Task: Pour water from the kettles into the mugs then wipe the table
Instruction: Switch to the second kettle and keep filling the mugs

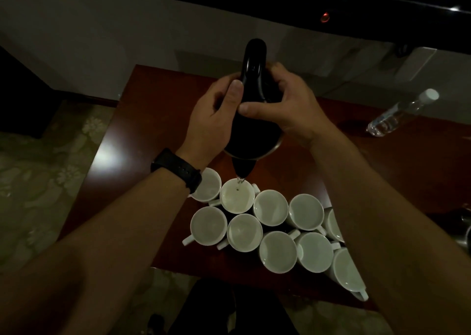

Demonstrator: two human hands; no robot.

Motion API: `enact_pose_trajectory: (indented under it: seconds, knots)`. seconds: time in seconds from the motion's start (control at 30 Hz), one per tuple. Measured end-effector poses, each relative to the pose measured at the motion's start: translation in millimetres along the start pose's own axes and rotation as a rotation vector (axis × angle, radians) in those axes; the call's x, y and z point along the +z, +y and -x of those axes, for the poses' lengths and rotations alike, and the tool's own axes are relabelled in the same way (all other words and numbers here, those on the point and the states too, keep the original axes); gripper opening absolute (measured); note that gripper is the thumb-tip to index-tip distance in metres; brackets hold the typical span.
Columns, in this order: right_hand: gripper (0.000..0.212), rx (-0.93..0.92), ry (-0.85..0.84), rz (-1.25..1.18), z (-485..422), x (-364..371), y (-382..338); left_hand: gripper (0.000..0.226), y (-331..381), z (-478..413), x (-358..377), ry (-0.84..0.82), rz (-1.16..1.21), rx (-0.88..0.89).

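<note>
Kettle (254, 120), black with a metal rim, hangs tipped forward over the cluster of white mugs, its spout pointing down toward the person. A thin stream of water (239, 180) falls from the spout into the mug under the spout (236, 199), the second one from the left in the far row; that mug's inside looks slightly yellowish and wet. The left hand (214, 120) has its grip closed on the kettle's left side, thumb pressed against the dark handle. The right hand (288, 105) has its grip closed on the kettle's right side, thumb laid across the body just below the handle. A black wristwatch (178, 169) sits on the left wrist, partly covering the far-left mug (209, 185).

The other mugs (277, 252) stand rim to rim in two rows on the near part of the reddish-brown desk (142, 120), handles pointing various ways; the right forearm hides parts of the rightmost ones. Whether those mugs hold water cannot be told in the dim light. A clear plastic water bottle (400, 114) with a white cap stands near the desk's far right, well apart from the mugs. Pale patterned carpet (38, 171) shows to the left of the desk.
</note>
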State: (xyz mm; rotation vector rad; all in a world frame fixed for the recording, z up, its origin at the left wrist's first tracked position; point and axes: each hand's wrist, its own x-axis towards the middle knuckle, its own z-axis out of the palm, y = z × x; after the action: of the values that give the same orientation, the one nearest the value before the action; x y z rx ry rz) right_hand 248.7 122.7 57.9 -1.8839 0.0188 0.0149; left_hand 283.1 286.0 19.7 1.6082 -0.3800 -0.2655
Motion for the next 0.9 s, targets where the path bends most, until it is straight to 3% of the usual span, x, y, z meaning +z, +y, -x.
enact_pose_trajectory:
  seconds: [0.9]
  knots:
    - [0.056, 0.009, 0.008, 0.001, -0.5, -3.1, 2.5, 0.056, -1.5, -3.0, 3.0, -0.009, 0.027, 0.013]
